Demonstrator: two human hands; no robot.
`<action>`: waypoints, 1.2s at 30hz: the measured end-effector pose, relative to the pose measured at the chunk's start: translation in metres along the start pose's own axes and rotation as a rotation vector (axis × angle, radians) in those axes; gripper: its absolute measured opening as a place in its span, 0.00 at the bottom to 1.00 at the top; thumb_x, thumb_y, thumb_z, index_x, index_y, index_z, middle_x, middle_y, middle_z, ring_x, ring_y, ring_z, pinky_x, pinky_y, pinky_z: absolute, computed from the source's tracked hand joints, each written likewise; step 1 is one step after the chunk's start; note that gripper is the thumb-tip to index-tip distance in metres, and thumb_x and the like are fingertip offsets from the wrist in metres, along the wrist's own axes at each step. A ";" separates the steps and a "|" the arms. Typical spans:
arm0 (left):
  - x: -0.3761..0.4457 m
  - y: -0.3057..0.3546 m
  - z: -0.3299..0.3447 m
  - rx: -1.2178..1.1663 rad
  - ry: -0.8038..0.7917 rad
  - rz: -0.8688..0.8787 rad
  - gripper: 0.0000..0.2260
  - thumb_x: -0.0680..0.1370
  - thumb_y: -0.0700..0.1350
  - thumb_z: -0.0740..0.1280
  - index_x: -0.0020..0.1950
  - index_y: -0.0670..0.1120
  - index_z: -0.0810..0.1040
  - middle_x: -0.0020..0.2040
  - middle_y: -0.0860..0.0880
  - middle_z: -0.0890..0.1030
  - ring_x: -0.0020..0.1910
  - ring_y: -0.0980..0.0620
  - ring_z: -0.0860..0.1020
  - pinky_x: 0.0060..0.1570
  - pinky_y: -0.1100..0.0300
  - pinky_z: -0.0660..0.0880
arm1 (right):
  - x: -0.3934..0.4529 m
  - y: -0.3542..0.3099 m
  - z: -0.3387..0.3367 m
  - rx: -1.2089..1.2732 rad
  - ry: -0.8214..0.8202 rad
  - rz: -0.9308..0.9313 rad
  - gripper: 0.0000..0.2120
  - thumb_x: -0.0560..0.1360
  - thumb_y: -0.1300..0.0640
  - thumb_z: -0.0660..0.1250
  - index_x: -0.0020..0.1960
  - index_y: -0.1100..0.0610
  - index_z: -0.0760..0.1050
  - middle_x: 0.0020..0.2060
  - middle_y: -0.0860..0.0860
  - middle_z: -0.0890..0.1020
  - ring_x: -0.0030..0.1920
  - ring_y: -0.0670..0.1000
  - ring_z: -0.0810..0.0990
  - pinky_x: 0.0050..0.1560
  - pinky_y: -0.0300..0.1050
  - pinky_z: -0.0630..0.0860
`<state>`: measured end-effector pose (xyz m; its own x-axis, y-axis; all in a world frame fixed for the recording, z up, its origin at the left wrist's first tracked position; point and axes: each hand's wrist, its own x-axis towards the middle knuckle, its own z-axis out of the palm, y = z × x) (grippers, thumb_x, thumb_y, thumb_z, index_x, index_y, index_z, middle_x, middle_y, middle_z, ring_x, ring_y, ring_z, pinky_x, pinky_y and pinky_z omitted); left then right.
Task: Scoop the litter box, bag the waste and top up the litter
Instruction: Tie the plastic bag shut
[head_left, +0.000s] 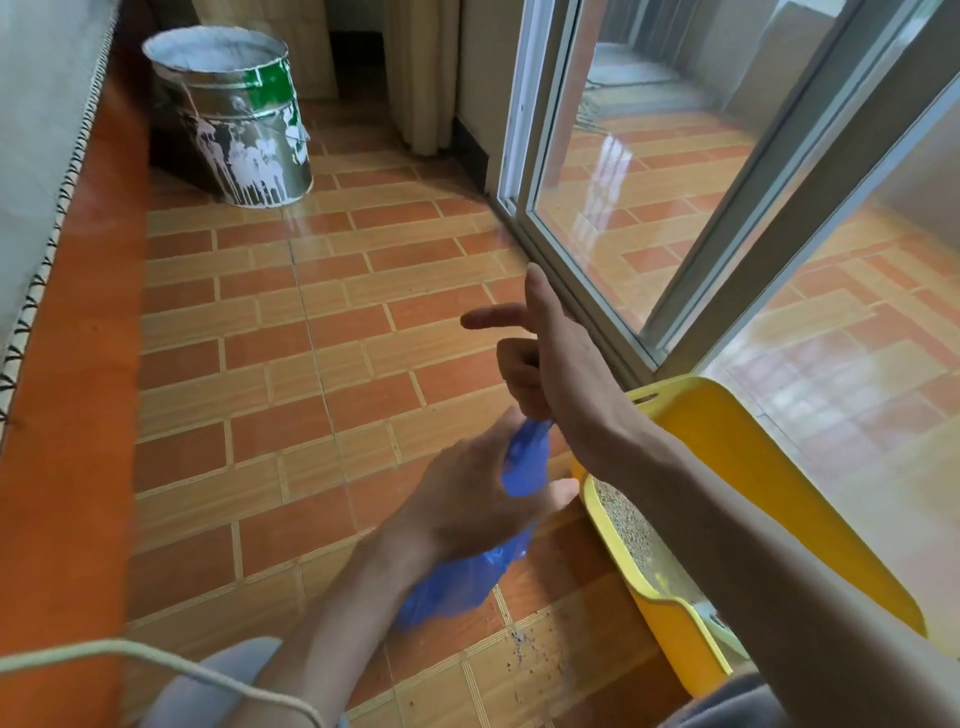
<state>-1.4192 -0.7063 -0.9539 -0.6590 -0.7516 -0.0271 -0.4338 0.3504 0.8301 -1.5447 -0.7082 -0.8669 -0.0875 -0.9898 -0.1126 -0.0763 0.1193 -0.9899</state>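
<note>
- Yellow plastic litter box (670, 597) sits just right of your hands against the sliding door (649, 208); swing the bag into its rim and grit spills onto tile already speckled with litter (524, 649).
- Blue bag (467, 571) hangs between your 2 hands above the floor; thin film may tear if you twist its neck too hard.
- Left hand (467, 493) wraps the neck, thumb out.
- Right hand (540, 353) pinches the top, index finger and thumb extended.
</note>
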 end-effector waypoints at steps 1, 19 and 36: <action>0.002 0.000 0.004 0.033 0.061 -0.011 0.10 0.78 0.59 0.69 0.49 0.56 0.73 0.32 0.59 0.73 0.32 0.57 0.73 0.38 0.61 0.72 | 0.000 0.000 0.002 0.044 -0.062 0.036 0.32 0.83 0.34 0.46 0.62 0.54 0.80 0.28 0.45 0.61 0.28 0.45 0.59 0.29 0.37 0.59; 0.005 -0.023 -0.012 -0.415 0.219 -0.172 0.25 0.85 0.60 0.53 0.50 0.49 0.84 0.22 0.53 0.70 0.23 0.53 0.70 0.28 0.59 0.67 | 0.000 0.023 -0.033 -0.846 -0.074 -0.190 0.08 0.82 0.54 0.67 0.49 0.54 0.84 0.29 0.45 0.80 0.28 0.41 0.77 0.31 0.31 0.70; -0.007 0.011 -0.053 -0.391 -0.075 -0.084 0.05 0.84 0.43 0.67 0.59 0.46 0.78 0.45 0.50 0.87 0.36 0.57 0.80 0.34 0.57 0.75 | 0.000 0.025 -0.038 -0.630 -0.036 -0.132 0.13 0.85 0.52 0.58 0.47 0.52 0.77 0.39 0.48 0.80 0.38 0.45 0.76 0.41 0.46 0.74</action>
<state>-1.3868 -0.7265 -0.9153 -0.6806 -0.7207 -0.1319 -0.2305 0.0398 0.9722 -1.5845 -0.7023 -0.8885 -0.0045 -1.0000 -0.0071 -0.6536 0.0083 -0.7568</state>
